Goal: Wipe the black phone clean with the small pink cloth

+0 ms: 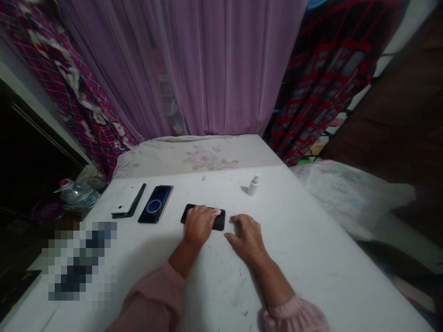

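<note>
A black phone (220, 220) lies flat near the middle of the white table (311, 240). My left hand (199, 224) rests on top of it with fingers curled, and a small pink thing shows at the fingertips. My right hand (246, 236) lies on the table just right of the phone, fingers loosely spread and holding nothing. To the left lie a dark blue phone (155, 204) with a ring on its screen and a white phone (126, 200) stacked on a black one.
A small white spray bottle (254, 185) stands at the back right of the table. A plastic water jug (74, 191) sits off the left edge. Purple curtain (207, 69) hangs behind; a covered surface (204, 154) lies beyond the table.
</note>
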A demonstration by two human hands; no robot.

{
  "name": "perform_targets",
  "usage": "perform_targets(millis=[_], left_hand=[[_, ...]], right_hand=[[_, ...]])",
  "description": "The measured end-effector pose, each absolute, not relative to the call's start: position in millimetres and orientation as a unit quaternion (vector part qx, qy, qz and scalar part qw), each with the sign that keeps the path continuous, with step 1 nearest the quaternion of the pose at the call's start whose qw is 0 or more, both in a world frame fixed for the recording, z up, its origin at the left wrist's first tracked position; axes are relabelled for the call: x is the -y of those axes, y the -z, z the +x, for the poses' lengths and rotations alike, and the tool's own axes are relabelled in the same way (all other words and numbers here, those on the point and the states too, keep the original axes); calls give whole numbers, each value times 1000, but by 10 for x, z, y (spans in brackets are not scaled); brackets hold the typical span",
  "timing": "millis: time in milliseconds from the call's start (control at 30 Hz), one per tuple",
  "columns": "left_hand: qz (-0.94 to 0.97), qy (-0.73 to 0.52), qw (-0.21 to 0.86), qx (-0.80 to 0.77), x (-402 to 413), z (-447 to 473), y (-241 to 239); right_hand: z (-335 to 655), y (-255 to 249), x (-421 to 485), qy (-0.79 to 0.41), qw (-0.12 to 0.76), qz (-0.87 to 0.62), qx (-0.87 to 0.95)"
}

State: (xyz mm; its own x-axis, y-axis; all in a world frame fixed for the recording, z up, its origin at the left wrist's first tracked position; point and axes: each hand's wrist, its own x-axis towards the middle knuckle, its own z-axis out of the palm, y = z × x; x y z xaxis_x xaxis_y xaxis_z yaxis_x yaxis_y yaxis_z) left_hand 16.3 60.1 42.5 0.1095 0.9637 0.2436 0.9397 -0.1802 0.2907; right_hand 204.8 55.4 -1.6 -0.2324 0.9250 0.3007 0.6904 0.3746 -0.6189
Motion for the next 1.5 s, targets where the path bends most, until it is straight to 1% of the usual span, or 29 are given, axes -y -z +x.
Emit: perform_targets(millis=[233, 400, 767, 1033, 1267, 1367, 1500], left_hand=[[737, -188, 27, -649, -627, 193, -436], [748, -173, 33, -639, -563, 179, -483], [744, -156, 31, -649, -745, 275, -493], [780, -180, 65, -596, -601, 247, -474], [806, -190, 81, -555, -484, 118, -443], [810, -189, 69, -550, -580, 87, -456], [785, -178, 40, -592, -809, 121, -486]], right_hand=[[1911, -45, -656, -180, 326, -500, 782], [1851, -118, -757, -205, 316, -478, 794], [1901, -18, -816, -224, 308, -481, 790], [1861, -55, -773, -227, 332, -496, 770], [1838, -117, -758, -237, 330, -505, 761], [1844, -114, -757, -237, 334, -498, 764], [1855, -117, -748, -229, 337, -490, 771]])
